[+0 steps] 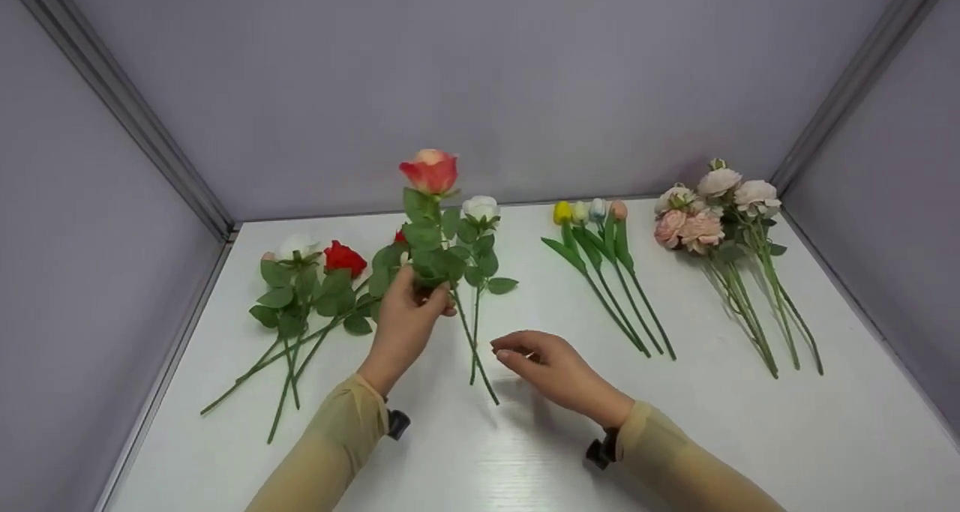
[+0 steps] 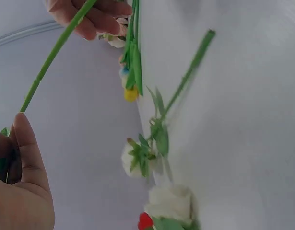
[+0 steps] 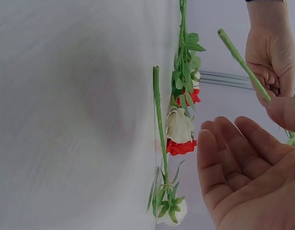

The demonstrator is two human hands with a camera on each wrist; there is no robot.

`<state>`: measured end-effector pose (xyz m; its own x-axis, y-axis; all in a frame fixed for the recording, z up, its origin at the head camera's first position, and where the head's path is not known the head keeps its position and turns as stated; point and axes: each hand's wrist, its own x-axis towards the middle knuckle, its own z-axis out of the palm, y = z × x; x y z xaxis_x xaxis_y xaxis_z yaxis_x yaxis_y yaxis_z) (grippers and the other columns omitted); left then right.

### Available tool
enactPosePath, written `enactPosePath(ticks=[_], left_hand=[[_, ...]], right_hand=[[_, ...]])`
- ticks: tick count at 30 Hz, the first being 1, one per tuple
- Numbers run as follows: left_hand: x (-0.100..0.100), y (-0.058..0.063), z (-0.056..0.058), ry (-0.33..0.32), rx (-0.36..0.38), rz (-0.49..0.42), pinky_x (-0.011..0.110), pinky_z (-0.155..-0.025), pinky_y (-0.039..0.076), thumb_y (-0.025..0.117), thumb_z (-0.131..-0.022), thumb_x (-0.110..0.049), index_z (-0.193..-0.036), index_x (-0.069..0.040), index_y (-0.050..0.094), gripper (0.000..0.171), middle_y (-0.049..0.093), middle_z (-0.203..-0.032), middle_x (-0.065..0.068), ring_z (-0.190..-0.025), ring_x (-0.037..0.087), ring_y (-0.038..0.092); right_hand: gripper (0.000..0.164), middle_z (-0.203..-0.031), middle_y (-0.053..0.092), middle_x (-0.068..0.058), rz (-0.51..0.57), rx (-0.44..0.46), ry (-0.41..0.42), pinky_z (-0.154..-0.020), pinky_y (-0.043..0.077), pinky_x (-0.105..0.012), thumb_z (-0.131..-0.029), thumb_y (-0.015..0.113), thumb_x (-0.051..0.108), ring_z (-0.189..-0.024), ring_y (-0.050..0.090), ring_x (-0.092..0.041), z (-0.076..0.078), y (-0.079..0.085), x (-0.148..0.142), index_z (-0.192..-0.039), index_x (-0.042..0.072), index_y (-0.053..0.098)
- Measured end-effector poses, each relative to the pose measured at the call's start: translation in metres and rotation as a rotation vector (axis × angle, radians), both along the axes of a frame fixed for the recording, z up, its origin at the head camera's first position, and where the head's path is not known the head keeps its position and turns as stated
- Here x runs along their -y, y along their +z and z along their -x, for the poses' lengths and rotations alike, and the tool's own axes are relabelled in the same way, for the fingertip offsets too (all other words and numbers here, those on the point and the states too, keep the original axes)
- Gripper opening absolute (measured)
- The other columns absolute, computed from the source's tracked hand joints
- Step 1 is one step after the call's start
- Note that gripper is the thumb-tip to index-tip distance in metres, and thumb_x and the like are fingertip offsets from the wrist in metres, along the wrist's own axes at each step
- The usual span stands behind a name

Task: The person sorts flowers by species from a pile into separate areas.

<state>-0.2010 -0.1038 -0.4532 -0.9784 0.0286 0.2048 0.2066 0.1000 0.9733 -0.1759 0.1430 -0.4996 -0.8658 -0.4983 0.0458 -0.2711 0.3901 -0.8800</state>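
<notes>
My left hand [image 1: 409, 318] pinches the stem of a pink-and-cream rose [image 1: 430, 173] just below its leaves, holding it above the table. In the left wrist view, the rose's bare green stem [image 2: 50, 60] runs from thumb and fingers up toward the right hand. My right hand [image 1: 553, 366] hovers to the right of the stem's lower end with fingers loosely bent and holds nothing; its palm [image 3: 255, 177] shows in the right wrist view. Behind the held stem lies a white rose [image 1: 481, 208], its stem [image 3: 159, 110] resting on the table.
Red and white roses [image 1: 345, 258] lie in a crossed pile on the left. Several tulips [image 1: 598, 211] lie right of centre, and pale pink and cream peonies [image 1: 701, 231] farther right. Grey panels [image 1: 525, 85] wall in the white table [image 1: 480, 467].
</notes>
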Motion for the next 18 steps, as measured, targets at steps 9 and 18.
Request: enactPosePath(ticks=[9,18], left_hand=[[-0.043,0.005,0.006,-0.130,-0.056,-0.024,0.039,-0.079,0.062,0.063,-0.102,-0.011,-0.126,-0.007,0.056,0.026,0.065,-0.106,0.013,-0.087,0.027,0.068],[-0.056,0.002,0.006,-0.167,-0.029,-0.103,0.040,-0.079,0.062,0.067,-0.101,-0.013,-0.125,-0.005,0.057,0.027,0.065,-0.103,0.014,-0.087,0.027,0.067]], right_hand=[[0.026,-0.112,0.073,-0.002,0.199,0.099,-0.058,-0.087,0.057,-0.033,-0.100,0.070,0.029,-0.102,0.069,-0.021,-0.010,-0.003,-0.012,-0.121,0.014,0.072],[0.023,-0.101,0.075,-0.008,0.276,0.147,-0.087,-0.079,0.058,-0.031,-0.097,0.074,0.022,-0.092,0.071,-0.025,-0.011,-0.009,-0.012,-0.114,0.007,0.075]])
